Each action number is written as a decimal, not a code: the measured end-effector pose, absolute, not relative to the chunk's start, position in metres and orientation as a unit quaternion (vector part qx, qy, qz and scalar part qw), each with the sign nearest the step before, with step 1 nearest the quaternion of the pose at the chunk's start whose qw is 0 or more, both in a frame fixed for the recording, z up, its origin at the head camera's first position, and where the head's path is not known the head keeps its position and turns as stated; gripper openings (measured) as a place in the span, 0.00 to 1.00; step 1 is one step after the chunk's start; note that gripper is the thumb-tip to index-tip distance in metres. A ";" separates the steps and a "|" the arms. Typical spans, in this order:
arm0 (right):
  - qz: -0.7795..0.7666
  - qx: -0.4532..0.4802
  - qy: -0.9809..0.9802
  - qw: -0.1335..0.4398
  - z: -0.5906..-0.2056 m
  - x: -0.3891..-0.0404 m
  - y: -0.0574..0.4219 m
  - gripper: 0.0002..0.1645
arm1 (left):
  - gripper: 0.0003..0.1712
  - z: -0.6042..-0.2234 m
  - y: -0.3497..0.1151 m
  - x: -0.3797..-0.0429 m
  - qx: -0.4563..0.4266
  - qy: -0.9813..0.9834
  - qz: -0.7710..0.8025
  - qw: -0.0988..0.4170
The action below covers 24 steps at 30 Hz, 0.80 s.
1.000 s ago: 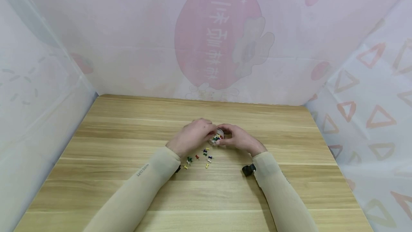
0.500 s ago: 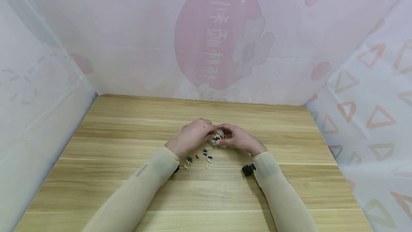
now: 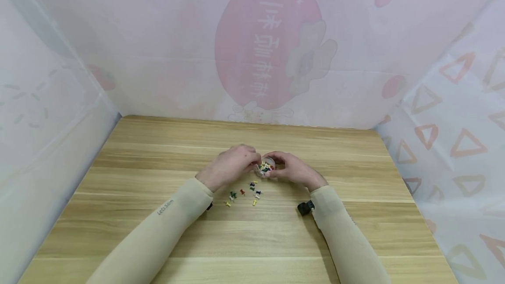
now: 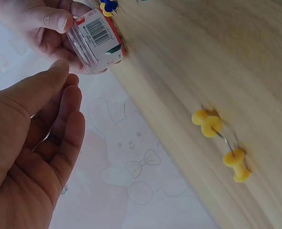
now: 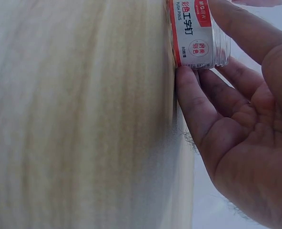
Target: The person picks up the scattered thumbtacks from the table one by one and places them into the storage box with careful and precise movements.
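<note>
A small clear jar (image 3: 265, 168) holds push pins of several colours, and its mouth faces up. My right hand (image 3: 295, 171) grips the jar from the right, thumb and fingers around its wall; the right wrist view shows its red and white label (image 5: 191, 36). Just left of the rim is my left hand (image 3: 232, 165), fingers loosely curled. In the left wrist view its thumb lies close to the fingers, with nothing visible between them. Nearer the person, loose push pins lie scattered, including a red push pin (image 3: 242, 192) and a yellow push pin (image 3: 254, 203).
Everything sits on a wood-grain table (image 3: 252, 240). Printed cloth walls (image 3: 177, 56) enclose its back and sides. Black wrist cameras, such as the right camera (image 3: 304, 208), hang below the sleeves. Two yellow push pins (image 4: 211, 126) lie close to the left wrist camera.
My left hand has drawn back slightly to the left from over the jar's mouth, uncovering more of the pins inside. The right hand and jar have stayed in place.
</note>
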State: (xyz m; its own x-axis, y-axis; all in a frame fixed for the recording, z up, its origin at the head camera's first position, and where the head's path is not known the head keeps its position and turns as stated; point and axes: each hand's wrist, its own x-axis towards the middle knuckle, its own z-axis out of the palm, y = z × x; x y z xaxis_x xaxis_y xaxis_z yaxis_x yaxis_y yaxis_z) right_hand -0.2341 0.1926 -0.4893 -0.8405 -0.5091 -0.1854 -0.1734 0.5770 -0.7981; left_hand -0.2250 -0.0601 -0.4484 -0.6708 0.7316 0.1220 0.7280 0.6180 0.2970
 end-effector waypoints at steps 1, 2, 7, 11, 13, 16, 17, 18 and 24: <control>-0.415 -0.199 0.865 0.201 -0.489 -0.234 0.193 0.38 | 0.07 -0.449 -0.060 -0.225 0.411 0.898 0.160 0.007; -0.415 -0.200 0.865 0.200 -0.489 -0.234 0.192 0.38 | 0.07 -0.449 -0.061 -0.224 0.417 0.895 0.157 0.010; -0.421 -0.203 0.861 0.200 -0.489 -0.234 0.192 0.39 | 0.07 -0.454 -0.061 -0.220 0.458 0.877 0.140 0.041; -0.426 -0.201 0.858 0.203 -0.490 -0.235 0.193 0.41 | 0.06 -0.458 -0.061 -0.217 0.476 0.869 0.117 0.065; -0.427 -0.201 0.858 0.205 -0.490 -0.235 0.193 0.41 | 0.05 -0.459 -0.061 -0.215 0.481 0.868 0.104 0.069; -0.429 -0.203 0.856 0.205 -0.490 -0.235 0.193 0.41 | 0.04 -0.461 -0.061 -0.215 0.488 0.865 0.094 0.069; -0.429 -0.203 0.856 0.206 -0.490 -0.235 0.193 0.40 | 0.04 -0.462 -0.061 -0.215 0.490 0.864 0.094 0.069; -0.429 -0.202 0.856 0.207 -0.490 -0.235 0.193 0.40 | 0.05 -0.463 -0.061 -0.214 0.492 0.863 0.096 0.070; -0.428 -0.202 0.856 0.208 -0.488 -0.234 0.193 0.40 | 0.12 -0.467 -0.060 -0.212 0.494 0.858 0.117 0.080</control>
